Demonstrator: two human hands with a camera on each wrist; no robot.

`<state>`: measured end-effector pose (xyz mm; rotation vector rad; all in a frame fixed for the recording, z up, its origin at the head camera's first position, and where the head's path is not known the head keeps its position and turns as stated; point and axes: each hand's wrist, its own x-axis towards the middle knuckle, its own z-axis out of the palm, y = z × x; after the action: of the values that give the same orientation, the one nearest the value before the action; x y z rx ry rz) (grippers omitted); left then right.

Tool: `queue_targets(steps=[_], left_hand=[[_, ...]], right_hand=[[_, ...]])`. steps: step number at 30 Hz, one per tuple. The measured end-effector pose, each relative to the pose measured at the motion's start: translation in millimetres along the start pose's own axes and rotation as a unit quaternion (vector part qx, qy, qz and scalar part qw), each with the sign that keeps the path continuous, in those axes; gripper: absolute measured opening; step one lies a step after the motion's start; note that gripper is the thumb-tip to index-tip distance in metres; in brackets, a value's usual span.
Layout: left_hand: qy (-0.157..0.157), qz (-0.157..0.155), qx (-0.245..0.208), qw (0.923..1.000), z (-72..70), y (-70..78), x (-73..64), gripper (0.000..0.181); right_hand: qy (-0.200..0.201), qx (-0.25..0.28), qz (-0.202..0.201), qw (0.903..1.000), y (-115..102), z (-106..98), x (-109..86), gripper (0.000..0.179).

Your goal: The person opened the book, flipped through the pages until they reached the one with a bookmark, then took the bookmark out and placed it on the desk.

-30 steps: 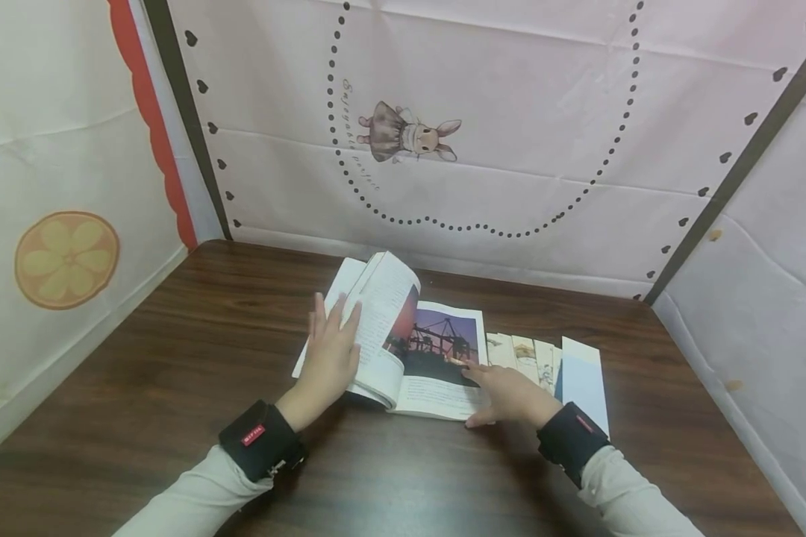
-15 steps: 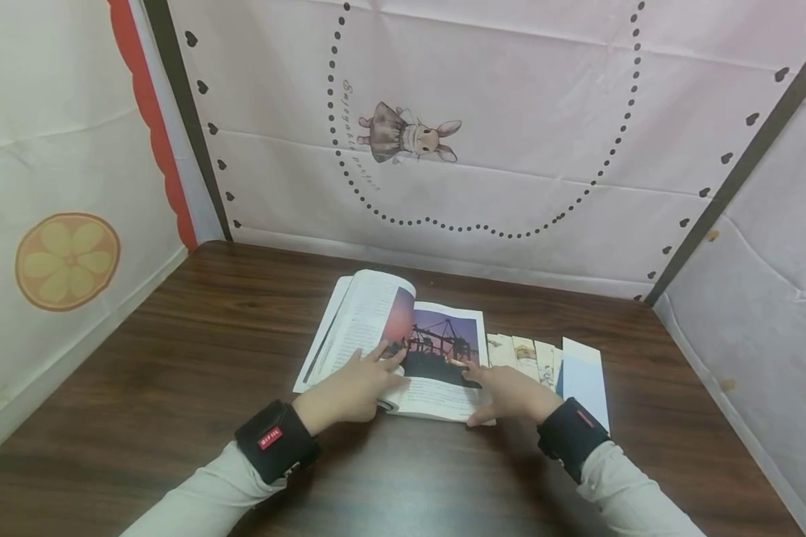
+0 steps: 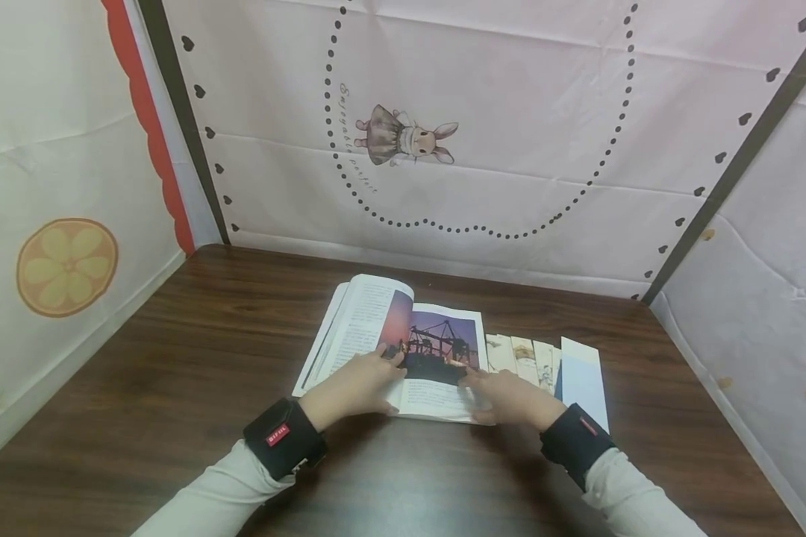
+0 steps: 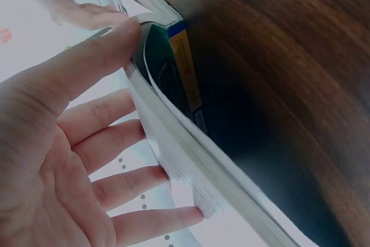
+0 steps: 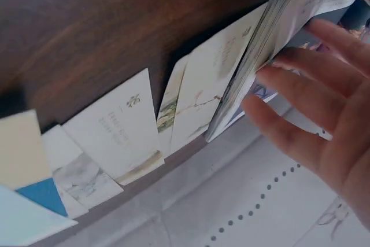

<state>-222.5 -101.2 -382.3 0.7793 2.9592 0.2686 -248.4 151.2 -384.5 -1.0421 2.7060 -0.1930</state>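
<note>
A thick paperback book [image 3: 443,347] lies spread on the table, showing a dusk photo of harbour cranes across both pages. My left hand [image 3: 352,384] rests on the lower part of the left page by the fold. In the left wrist view its fingers [image 4: 113,143] are extended against the page, and the thumb is at the spine end, above the book's blue and yellow spine [image 4: 185,67]. My right hand [image 3: 510,395] lies with its fingertips on the right page near the outer edge. The right wrist view shows those fingers [image 5: 298,88] spread over the page.
Right of the book, several illustrated cards [image 3: 524,358] lie overlapping in a row, with a white and pale-blue card [image 3: 584,380] at the end. The brown wooden table [image 3: 175,358] is bordered by printed fabric walls [image 3: 510,134] at the back and both sides.
My left hand has come off the raised left pages and moved right and down to the fold. Those pages now lie lower and flatter. My right hand has barely moved.
</note>
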Motion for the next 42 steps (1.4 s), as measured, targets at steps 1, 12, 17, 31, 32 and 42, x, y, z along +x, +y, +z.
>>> queue_targets(steps=[1,12,17,31,32,42], left_hand=[[-0.001,-0.003,0.002,1.0,-0.4,1.4,0.2,0.064],[0.007,0.007,0.014,0.9999,-1.8,6.1,0.0,0.06],[0.036,0.007,0.012,0.9993,3.6,9.6,2.6,0.069],[0.076,-0.028,0.078,0.9937,9.8,27.5,10.3,0.035],[0.082,-0.027,0.08,0.993,10.1,27.5,10.6,0.029],[0.099,-0.027,0.059,0.9929,12.7,25.9,8.2,0.025]], right_hand=[[0.013,-0.024,-0.015,0.9995,-0.7,-0.2,-1.0,0.037],[0.207,-0.153,-0.085,0.9626,-10.2,-15.5,-1.1,0.01],[0.266,-0.17,-0.135,0.9393,-19.3,-29.4,1.5,0.013],[0.367,-0.195,-0.211,0.8847,-34.0,-37.8,13.2,0.024],[0.371,-0.189,-0.206,0.8856,-33.8,-37.1,13.4,0.024],[0.271,-0.09,-0.002,0.9583,-16.8,-21.7,2.6,0.039]])
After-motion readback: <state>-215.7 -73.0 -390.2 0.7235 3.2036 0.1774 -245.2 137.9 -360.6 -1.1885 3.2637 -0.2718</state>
